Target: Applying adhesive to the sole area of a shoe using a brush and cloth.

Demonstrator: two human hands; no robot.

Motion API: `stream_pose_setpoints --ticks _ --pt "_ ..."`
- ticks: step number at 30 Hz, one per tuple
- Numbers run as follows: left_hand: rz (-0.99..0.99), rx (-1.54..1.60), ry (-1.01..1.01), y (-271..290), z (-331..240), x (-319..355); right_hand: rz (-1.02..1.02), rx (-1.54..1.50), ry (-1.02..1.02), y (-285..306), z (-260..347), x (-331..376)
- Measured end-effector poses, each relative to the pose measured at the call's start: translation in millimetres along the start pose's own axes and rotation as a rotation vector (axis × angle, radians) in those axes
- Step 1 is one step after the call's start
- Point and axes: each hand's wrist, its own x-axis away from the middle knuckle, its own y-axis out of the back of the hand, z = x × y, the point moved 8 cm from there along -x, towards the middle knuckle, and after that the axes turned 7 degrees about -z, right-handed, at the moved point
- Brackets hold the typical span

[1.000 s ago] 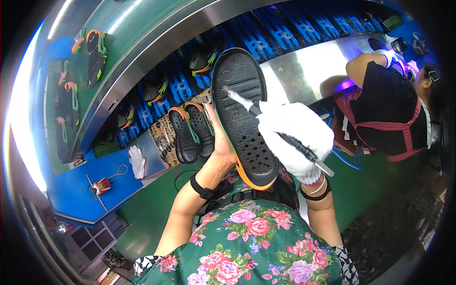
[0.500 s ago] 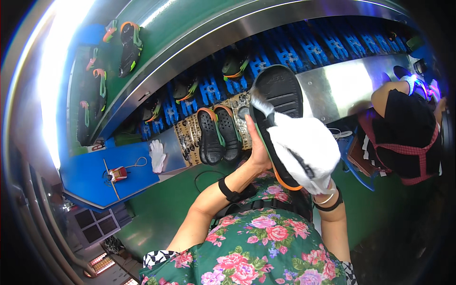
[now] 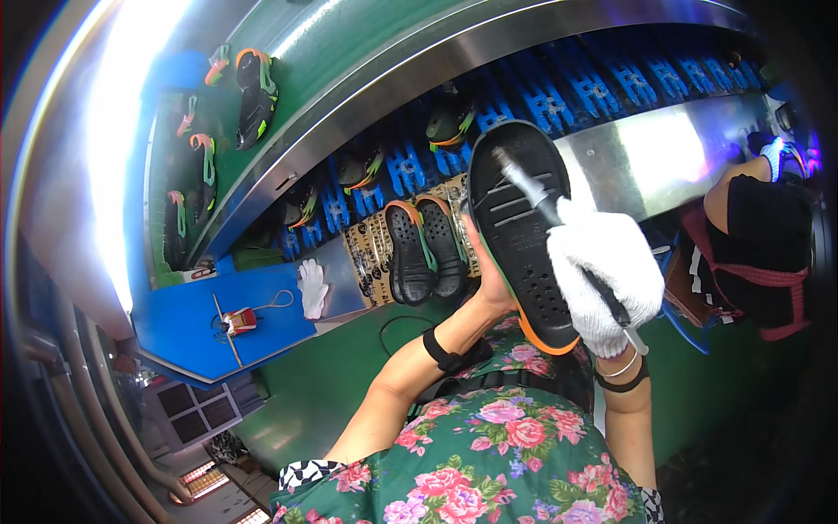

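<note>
My left hand [image 3: 491,279], bare, grips a black shoe sole [image 3: 515,229] along its left edge, fingers behind it. The sole stands nearly upright in front of me, with ridges and small holes on its face and an orange rim at the near end. My right hand [image 3: 606,271], in a white knitted glove, is closed round a slim brush [image 3: 529,185] with a silvery shaft and dark handle. Its tip lies over the upper ridges of the sole; whether it touches cannot be told. A pair of black clogs [image 3: 427,253] with green and orange trim sits just left.
Behind the metal ledge [image 3: 602,162] runs a row of blue racks [image 3: 546,100], some carrying black shoes. More shoes [image 3: 257,100] lie on the green surface at the far left. A white glove [image 3: 312,288] rests beside a blue board [image 3: 188,330]. Another person [image 3: 755,236] works at right.
My right hand has moved right, off the sole's lower face, uncovering its holes. The sole has turned more face-on. The whole view has shifted slightly.
</note>
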Motion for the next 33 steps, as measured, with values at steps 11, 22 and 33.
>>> stream_pose_setpoints --ticks 11,22,33 --pt "-0.346 0.257 0.161 69.7 31.9 -7.7 -0.010 -0.070 -0.005 0.2 -0.1 -2.6" --pt "-0.092 0.341 0.010 64.8 33.0 -17.7 -0.055 -0.190 -0.058 7.5 -12.5 5.0" --pt "0.295 0.120 0.136 12.5 23.3 -19.6 -0.020 -0.081 -0.026 -4.0 -7.5 9.2"
